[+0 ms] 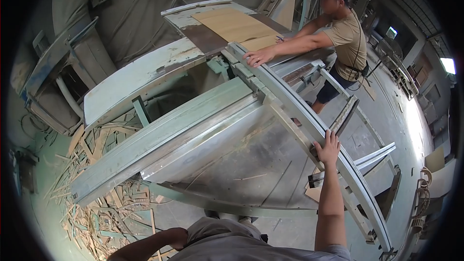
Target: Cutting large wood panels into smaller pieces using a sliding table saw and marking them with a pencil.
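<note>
My right hand (328, 149) lies on a long metal fence rail (309, 117) of a panel saw, fingers stretched out over its edge. It holds nothing that I can see. My left hand (178, 238) is down at my waist against my shirt, its fingers hidden. Across the rail, a person (349, 36) in a tan shirt and dark cap leans over the machine. One of that person's hands (260, 57) presses on the rail's far end. The other is near a thin dark pen-like object (280, 38) above a yellowish-brown board (232, 21) on the machine table.
A long pale-green sliding table (169, 133) extends toward the lower left. Wood offcuts (104, 203) are heaped on the floor there. An outrigger frame (360, 116) stands on the right, under and beyond the rail. Ducts and a machine (72, 77) stand at the left wall.
</note>
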A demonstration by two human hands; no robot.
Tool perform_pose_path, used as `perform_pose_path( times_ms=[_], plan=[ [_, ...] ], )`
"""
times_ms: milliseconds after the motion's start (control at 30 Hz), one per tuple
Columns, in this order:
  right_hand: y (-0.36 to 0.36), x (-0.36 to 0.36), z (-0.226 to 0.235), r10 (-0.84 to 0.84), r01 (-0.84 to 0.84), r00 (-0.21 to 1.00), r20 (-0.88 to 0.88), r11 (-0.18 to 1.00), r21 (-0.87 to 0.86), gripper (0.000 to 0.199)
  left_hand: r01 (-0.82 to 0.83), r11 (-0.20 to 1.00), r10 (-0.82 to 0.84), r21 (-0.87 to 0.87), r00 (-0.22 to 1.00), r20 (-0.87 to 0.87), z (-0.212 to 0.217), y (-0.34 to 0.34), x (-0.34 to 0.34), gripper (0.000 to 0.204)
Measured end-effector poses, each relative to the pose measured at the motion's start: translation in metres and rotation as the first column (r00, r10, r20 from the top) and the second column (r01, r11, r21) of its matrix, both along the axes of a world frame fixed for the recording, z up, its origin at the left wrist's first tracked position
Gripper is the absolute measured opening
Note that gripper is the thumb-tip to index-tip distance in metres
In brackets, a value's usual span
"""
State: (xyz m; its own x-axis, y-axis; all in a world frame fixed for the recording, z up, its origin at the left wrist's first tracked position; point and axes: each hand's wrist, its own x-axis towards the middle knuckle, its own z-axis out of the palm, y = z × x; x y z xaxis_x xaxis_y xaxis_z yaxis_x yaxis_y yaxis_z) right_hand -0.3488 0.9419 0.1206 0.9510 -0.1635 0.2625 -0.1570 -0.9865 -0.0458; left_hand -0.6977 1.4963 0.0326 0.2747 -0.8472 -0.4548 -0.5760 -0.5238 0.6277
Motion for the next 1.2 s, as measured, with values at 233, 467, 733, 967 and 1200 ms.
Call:
perform_pose_path(
  times_ms=[233, 467, 733, 967, 1200],
  plan=[
    [-0.003, -0.011, -0.027, 0.041, -0.047, 0.994, 0.103, 0.997, 0.059, 0.068, 0.106, 0.992, -0.109, 0.065, 0.993, 0.04, 0.001, -0.009, 0.009, 0.021],
    [0.089, -0.111, -0.13, 0.068, -0.129, 0.991, 0.119, 0.761, 0.636, 0.041, -0.049, 0.997, 0.048, 0.054, 0.998, 0.031, -0.031, 0.008, -0.01, 0.019],
    [0.063, -0.404, -0.421, 0.329, 0.673, 0.585, -0.741, 0.313, 0.671, 0.036, -0.12, 0.992, 0.12, 0.031, 0.993, 0.0, -0.041, 0.024, -0.013, 0.018],
    [0.015, -0.476, -0.476, 0.318, 0.474, 0.634, -0.705, 0.561, 0.679, 0.027, -0.072, 0.997, 0.071, -0.024, 0.996, -0.052, -0.067, 0.039, -0.008, 0.019],
    [0.122, -0.393, -0.349, -0.025, 0.689, 0.722, -0.691, 0.11, 0.716, 0.036, 0.073, 0.996, -0.075, 0.052, 0.997, 0.036, -0.09, 0.067, -0.025, 0.02]
  ],
)
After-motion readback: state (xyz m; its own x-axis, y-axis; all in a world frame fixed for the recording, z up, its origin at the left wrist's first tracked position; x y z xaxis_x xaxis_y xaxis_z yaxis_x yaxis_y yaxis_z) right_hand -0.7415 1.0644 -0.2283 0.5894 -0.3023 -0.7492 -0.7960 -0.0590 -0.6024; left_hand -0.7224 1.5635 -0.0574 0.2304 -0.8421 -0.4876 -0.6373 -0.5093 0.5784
